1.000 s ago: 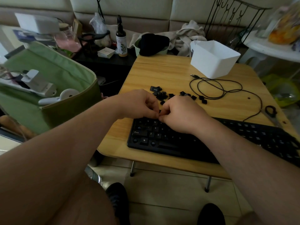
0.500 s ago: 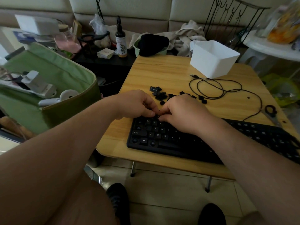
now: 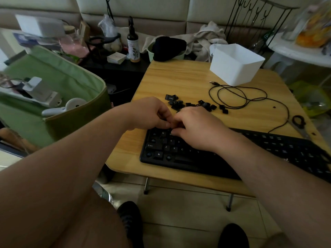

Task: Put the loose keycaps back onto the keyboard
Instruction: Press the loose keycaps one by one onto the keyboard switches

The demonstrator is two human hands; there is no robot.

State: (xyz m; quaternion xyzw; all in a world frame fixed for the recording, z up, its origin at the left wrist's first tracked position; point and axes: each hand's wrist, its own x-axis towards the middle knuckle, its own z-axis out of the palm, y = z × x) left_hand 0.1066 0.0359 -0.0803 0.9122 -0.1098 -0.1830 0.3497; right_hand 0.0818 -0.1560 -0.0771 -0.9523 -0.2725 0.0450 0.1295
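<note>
1. Head view: keyboard is lying along the near edge of the wooden table, some key spots showing bare.
2. Left hand and right hand are meeting over the keyboard's upper-left rows, fingers curled, fingertips touching; whether a keycap is being pinched cannot be told.
3. Loose keycaps are lying scattered just behind the hands.
4. Black cable is coiling beside a white box.

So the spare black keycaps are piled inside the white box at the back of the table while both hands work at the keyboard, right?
Not quite. In the head view the loose keycaps lie on the bare table, just beyond the hands; the white box stands apart. Both hands do work at the keyboard.
</note>
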